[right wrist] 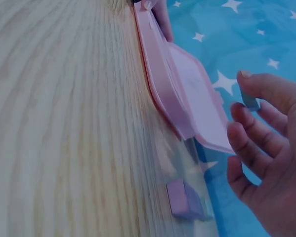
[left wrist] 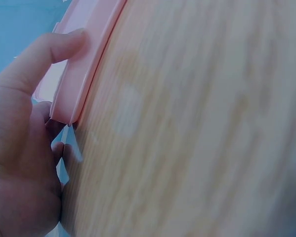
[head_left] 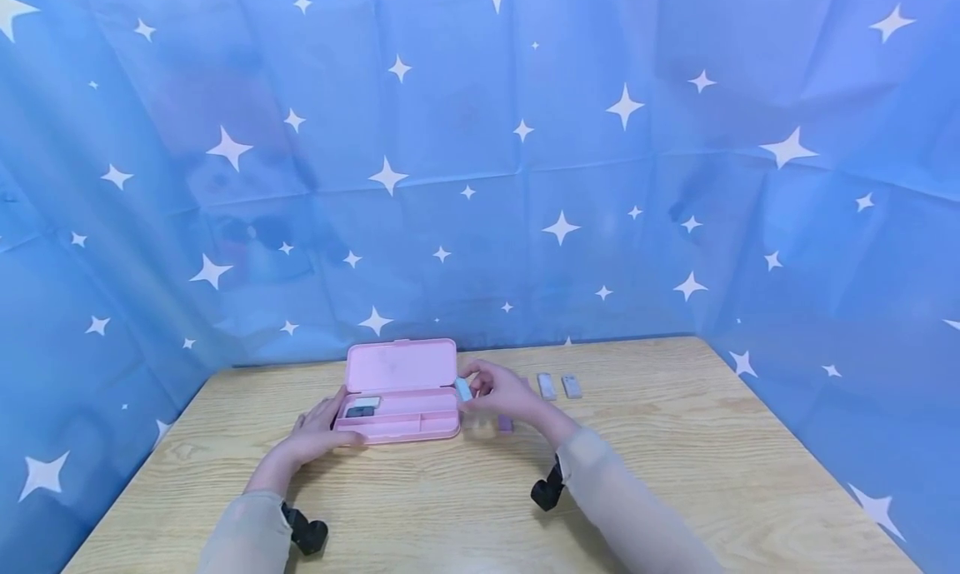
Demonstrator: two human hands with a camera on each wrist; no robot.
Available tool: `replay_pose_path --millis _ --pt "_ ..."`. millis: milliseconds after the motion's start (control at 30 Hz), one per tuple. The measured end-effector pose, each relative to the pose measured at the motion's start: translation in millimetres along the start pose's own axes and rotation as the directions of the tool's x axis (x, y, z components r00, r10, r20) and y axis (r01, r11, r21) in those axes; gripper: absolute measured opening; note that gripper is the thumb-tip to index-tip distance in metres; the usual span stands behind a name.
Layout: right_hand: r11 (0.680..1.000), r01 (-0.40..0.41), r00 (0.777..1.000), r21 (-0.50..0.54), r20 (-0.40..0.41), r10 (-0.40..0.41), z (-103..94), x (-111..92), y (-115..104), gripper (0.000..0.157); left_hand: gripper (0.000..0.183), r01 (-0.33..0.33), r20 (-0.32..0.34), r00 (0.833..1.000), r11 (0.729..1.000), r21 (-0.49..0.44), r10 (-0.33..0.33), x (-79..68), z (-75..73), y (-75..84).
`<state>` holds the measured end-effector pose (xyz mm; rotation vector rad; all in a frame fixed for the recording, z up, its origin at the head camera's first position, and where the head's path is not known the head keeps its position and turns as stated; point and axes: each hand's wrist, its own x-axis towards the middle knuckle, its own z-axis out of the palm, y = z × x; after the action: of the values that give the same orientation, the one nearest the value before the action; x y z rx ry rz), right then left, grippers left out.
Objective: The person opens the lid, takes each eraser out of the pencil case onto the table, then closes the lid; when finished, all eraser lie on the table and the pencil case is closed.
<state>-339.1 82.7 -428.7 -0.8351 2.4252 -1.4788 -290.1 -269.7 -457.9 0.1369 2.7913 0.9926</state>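
A pink pencil case (head_left: 438, 435) lies on the table with its lid (head_left: 401, 366) raised at the back. My left hand (head_left: 315, 436) holds its left end; in the left wrist view the thumb lies on the pink front wall (left wrist: 71, 94) and the other fingers go behind the end. At the case's right end, my right hand (head_left: 504, 391) pinches a small light blue eraser-like block (head_left: 462, 389) between thumb and fingers. In the right wrist view that block (right wrist: 250, 98) is held up off the table. A white block (head_left: 367, 402) and dark grey blocks (head_left: 360, 411) sit in the case's left part.
Right of the case, a purple block (head_left: 505, 424) lies below my right hand. Two pale grey blocks (head_left: 547, 386) stand farther right, and another purplish piece is mostly hidden behind the hand. A blue star-patterned curtain (head_left: 480, 207) borders the wooden table (head_left: 420, 507) behind and at the sides.
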Motion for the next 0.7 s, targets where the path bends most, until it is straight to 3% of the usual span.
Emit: replay_pose_path --millis 433,700 --pt "0.999 -0.032 0.997 -0.031 -0.078 0.030 -24.5 -26.7 8.7 0.043 0.114 -0.002 0.010 1.000 1.000 -0.002 0.002 -0.4 -0.3 0.0" --pt "0.999 -0.025 0.996 -0.031 -0.085 0.022 -42.7 -54.1 -22.3 0.042 0.114 -0.004 0.009 1.000 1.000 0.000 0.004 1.8 1.1 -2.6"
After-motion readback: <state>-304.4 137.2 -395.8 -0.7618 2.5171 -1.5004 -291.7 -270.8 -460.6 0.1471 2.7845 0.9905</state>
